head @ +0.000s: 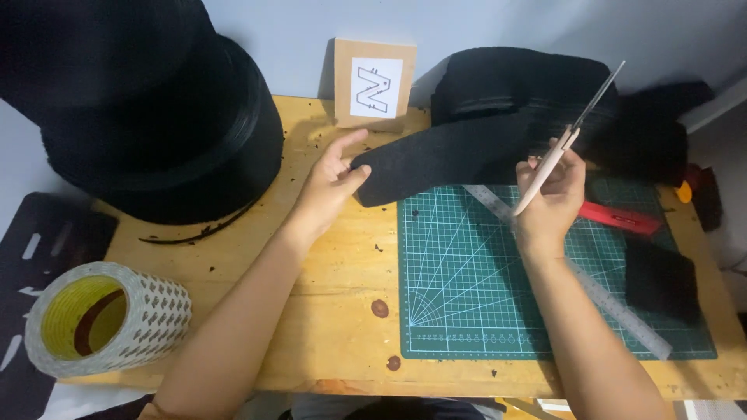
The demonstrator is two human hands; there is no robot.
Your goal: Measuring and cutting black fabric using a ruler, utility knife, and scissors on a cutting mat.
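Observation:
My left hand (331,187) pinches the near end of a long black foam strip (436,159) that runs up to a thick roll of the same black material (513,85) at the back. In my right hand (548,198) is a pair of scissors (572,132) with pale handles, their blades together and pointing up and to the right, above the strip. Both hands hover over the wooden table (311,288), the right one above the green cutting mat (482,288).
A steel ruler (615,307) lies diagonally on the mat, with a red utility knife (622,219) and a black foam block (661,280) to the right. A large black coil (156,117) stands back left, a tape roll (105,315) front left, and a small card with a symbol (375,84) leans on the wall.

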